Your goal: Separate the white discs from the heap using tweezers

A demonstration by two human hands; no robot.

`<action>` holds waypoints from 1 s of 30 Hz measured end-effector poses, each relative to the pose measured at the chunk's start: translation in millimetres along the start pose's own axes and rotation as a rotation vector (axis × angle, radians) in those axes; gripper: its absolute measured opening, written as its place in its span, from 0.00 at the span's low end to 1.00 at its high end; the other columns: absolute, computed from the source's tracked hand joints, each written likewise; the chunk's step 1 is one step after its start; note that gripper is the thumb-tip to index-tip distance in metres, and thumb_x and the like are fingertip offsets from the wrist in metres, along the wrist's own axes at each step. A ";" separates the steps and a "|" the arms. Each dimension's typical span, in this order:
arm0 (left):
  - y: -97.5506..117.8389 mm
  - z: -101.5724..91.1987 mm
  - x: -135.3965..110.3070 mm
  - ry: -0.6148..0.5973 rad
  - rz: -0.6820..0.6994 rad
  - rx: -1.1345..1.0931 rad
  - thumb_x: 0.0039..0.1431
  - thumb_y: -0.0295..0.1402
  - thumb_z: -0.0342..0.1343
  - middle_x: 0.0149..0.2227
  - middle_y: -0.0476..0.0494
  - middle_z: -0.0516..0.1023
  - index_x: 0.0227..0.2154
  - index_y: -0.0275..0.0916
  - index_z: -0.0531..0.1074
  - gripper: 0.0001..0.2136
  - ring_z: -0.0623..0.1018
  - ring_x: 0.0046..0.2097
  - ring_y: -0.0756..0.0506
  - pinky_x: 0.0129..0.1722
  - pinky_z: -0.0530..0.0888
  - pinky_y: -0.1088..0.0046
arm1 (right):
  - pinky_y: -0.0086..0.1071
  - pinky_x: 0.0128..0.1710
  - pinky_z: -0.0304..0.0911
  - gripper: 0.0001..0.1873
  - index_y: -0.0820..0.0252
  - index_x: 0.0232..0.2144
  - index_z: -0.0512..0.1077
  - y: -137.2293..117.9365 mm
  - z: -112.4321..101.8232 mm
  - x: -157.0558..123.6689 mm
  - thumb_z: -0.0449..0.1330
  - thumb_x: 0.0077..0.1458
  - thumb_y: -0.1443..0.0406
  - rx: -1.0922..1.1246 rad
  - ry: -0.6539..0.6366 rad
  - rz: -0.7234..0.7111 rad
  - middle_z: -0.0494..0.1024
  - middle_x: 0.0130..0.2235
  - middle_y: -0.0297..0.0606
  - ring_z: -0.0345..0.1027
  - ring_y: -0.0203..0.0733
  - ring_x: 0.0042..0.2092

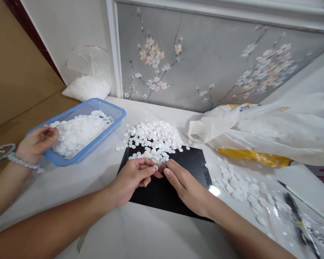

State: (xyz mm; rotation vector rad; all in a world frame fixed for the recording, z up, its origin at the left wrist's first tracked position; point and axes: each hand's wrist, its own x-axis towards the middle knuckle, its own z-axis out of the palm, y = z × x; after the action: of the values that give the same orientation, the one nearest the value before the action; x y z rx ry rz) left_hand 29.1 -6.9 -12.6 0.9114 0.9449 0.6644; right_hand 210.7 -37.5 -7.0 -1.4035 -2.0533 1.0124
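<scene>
My left hand (135, 178) rests on a black mat (175, 194) with its fingers curled and a small white disc (156, 167) pinched at the fingertips. My right hand (185, 183) lies beside it, fingers stretched flat on the mat, fingertips touching the left hand's. A heap of small white discs (153, 138) sits at the mat's far edge, just beyond both hands.
Another person's hand (36, 144) with a beaded bracelet reaches into a blue basket (109, 127) of white discs at left. A clear bag of discs (86, 88) leans on the wall. A white and yellow plastic bag (259, 133) lies right, with loose discs (240, 185) and clear bags nearby.
</scene>
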 end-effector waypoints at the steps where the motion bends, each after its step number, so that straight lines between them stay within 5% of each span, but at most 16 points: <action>1: -0.1 0.1 0.2 0.001 0.006 0.008 0.52 0.35 0.61 0.29 0.42 0.79 0.32 0.35 0.71 0.09 0.61 0.20 0.57 0.20 0.55 0.78 | 0.34 0.36 0.63 0.18 0.56 0.31 0.62 1.0 1.2 0.4 0.38 0.67 0.58 -0.055 0.018 -0.005 0.66 0.34 0.36 0.64 0.38 0.34; 6: -0.9 0.6 -0.2 0.010 0.057 0.057 0.52 0.35 0.60 0.27 0.44 0.78 0.31 0.34 0.69 0.09 0.61 0.20 0.57 0.20 0.55 0.78 | 0.34 0.30 0.61 0.13 0.57 0.27 0.59 5.3 9.7 3.8 0.44 0.65 0.65 -0.425 0.145 -0.055 0.65 0.32 0.38 0.63 0.42 0.32; 21: -2.3 3.5 -3.3 -0.037 0.028 0.030 0.57 0.34 0.55 0.20 0.49 0.74 0.30 0.36 0.65 0.07 0.59 0.18 0.57 0.20 0.52 0.78 | 0.34 0.28 0.63 0.08 0.58 0.29 0.61 7.8 25.4 3.7 0.49 0.63 0.68 -0.698 0.230 -0.129 0.66 0.32 0.40 0.63 0.45 0.34; 25: -4.0 3.0 -2.6 -0.047 0.012 0.017 0.57 0.34 0.55 0.20 0.48 0.75 0.30 0.37 0.65 0.07 0.60 0.18 0.57 0.20 0.52 0.78 | 0.35 0.28 0.63 0.10 0.57 0.29 0.60 5.4 24.3 2.6 0.46 0.65 0.65 -0.692 0.258 -0.128 0.65 0.32 0.39 0.62 0.45 0.33; 30: -1.6 3.0 -1.6 -0.018 0.018 -0.012 0.56 0.34 0.55 0.21 0.49 0.75 0.28 0.37 0.65 0.08 0.59 0.18 0.58 0.20 0.52 0.79 | 0.36 0.35 0.67 0.15 0.55 0.28 0.57 -4.5 17.7 0.6 0.41 0.67 0.62 -0.350 0.197 -0.045 0.64 0.33 0.37 0.64 0.40 0.35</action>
State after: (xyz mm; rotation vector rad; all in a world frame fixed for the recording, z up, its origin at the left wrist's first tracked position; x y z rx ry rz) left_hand 31.2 -10.0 -12.5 0.9149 0.9168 0.6758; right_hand 195.2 -43.5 -14.7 -1.5465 -2.1715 0.4872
